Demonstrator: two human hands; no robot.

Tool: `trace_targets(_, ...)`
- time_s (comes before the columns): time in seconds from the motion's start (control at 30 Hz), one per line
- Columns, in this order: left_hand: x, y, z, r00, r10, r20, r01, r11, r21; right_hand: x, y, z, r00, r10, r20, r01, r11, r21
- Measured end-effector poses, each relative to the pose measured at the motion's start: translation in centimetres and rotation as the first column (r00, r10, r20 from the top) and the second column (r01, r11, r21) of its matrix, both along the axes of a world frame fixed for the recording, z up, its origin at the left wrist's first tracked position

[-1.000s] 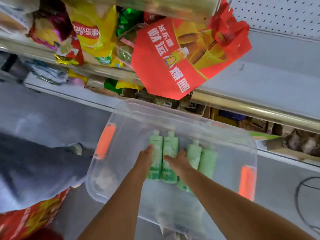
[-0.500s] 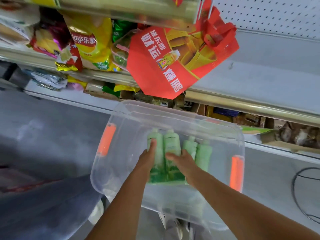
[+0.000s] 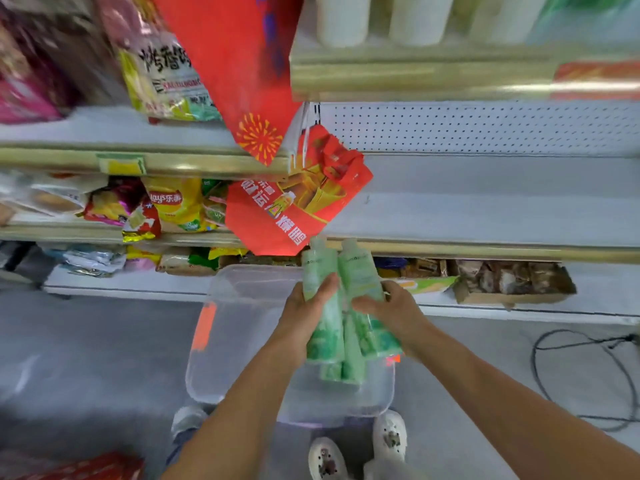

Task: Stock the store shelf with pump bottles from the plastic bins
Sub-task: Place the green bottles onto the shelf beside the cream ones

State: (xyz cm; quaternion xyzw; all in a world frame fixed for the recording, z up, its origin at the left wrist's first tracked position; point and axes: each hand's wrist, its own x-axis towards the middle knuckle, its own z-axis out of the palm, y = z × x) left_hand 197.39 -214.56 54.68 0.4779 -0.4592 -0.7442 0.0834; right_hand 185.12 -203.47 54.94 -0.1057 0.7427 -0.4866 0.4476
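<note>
Above the bin (image 3: 242, 299), left hand (image 3: 304, 315) and right hand (image 3: 393, 310) clasp pump bottles (image 3: 323, 268). Next, likely: onto the shelf (image 3: 485, 209) at 1 o'clock.

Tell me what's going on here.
A person stands over a clear plastic bin on the floor, holding a bunch of green bottles above it. The left hand grips the bunch from the left, the right hand from the right. None stands on the white shelf ahead yet.
</note>
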Motion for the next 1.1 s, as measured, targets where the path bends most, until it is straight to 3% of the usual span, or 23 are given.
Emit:
trace_targets(0.23,-5.9,3.4,9.2,0.981,-0.090,-0.175,0.058,0.982,-0.180,-5.0,4.5,8.7,0.991,-0.129,-0.042,0.121,0.979,-0.163)
trace_targets(0.57,-16.7,9.3,18.1,0.928,-0.252,-0.275,0.122,0.902,-0.414,-15.6,10.3,17.8,0.972,-0.148,-0.183,0.077,0.935,-0.346)
trace_targets(0.83,-27.1,12.9,22.6,0.928,-0.191,-0.319,0.025,0.888,-0.459,-27.4,14.1,24.9,0.883,-0.250,-0.398,0.051,0.893,-0.448)
trace_targets(1.1,-34.3,12.9,25.7,0.926,-0.096,-0.366,-0.095,0.877,-0.470,-39.0,13.1,29.6,0.829,-0.322,-0.457,0.061,0.865,-0.499)
